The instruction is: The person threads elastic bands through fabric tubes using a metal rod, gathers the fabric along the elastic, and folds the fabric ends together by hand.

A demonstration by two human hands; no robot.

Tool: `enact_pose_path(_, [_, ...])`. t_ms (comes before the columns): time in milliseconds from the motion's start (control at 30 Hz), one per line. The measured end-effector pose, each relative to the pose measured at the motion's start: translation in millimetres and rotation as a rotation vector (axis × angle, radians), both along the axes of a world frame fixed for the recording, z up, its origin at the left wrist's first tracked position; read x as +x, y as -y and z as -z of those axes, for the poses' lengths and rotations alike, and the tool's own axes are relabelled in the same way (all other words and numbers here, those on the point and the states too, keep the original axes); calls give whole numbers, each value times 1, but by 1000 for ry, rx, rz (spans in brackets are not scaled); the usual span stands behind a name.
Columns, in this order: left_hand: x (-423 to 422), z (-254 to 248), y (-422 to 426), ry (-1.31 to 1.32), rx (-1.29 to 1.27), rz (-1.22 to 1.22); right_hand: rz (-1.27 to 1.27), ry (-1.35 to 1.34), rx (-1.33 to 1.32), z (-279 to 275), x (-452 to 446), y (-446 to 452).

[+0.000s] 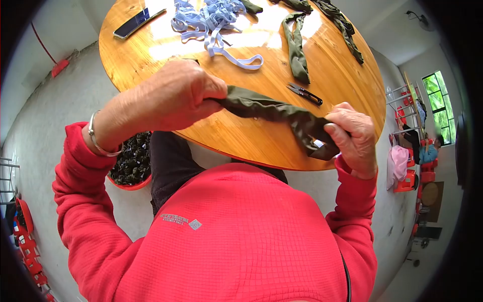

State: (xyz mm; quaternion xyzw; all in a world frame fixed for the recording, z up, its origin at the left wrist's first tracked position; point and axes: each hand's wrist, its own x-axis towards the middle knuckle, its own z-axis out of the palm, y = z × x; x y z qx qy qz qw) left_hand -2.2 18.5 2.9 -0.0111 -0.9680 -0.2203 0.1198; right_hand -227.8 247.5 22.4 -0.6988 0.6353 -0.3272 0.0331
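An olive-green tube-like strip of gathered cloth (271,109) stretches between my hands above the near edge of a round wooden table (236,133). My left hand (183,95), closed, pinches its left end. At the other end, the fingers of my right hand (354,132) are closed on the cloth, where it folds into a loop. A small pale bit shows inside that loop; I cannot make out what it is. Just beyond the strip lie black-handled thread snips (305,94), blades pointing left.
Further back lie a tangle of light blue elastic bands (211,22), a phone (138,22) and more green cloth strips (297,50). A red basin (132,187) of dark cloth pieces stands on the floor by my left leg. Another person (428,152) sits far right.
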Motion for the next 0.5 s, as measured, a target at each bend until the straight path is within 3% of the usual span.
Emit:
enact_pose_path(167, [-22, 16, 0, -271, -247, -12, 49, -16, 29, 20, 9, 11])
enact_pose_path(267, [-24, 8, 5, -66, 178, 73, 79, 82, 77, 15, 1, 12])
enact_pose_path(300, [-24, 3, 13, 147, 472, 58, 91, 85, 64, 10, -9, 8])
enact_pose_path(367, [-28, 0, 41, 277, 554, 184, 130, 255, 125, -7, -27, -7])
enact_pose_path(433, [-29, 14, 59, 334, 1021, 298, 133, 206, 186, -22, -46, -21])
enact_pose_path(500, [-34, 26, 70, 442, 1185, 349, 163, 233, 235, -27, -55, -28])
